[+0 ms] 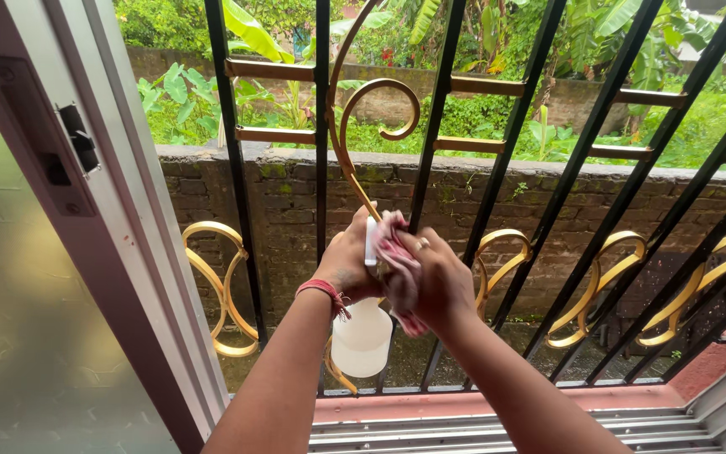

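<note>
Both hands meet at the window grille (497,168).
Left hand (348,265) has its grip wrapped around the white spray bottle (361,336), hanging before the bars; right hand (439,286), wrist bent, clutches the pink cloth (392,248) beside it.

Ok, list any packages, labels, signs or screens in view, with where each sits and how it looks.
Spray bottle: the only container, hanging below the left hand before the window grille; rounded, translucent white, no label visible.
Cloth: red and white, bunched in the right hand against the bottle's top.
No labels, signs or screens.
</note>
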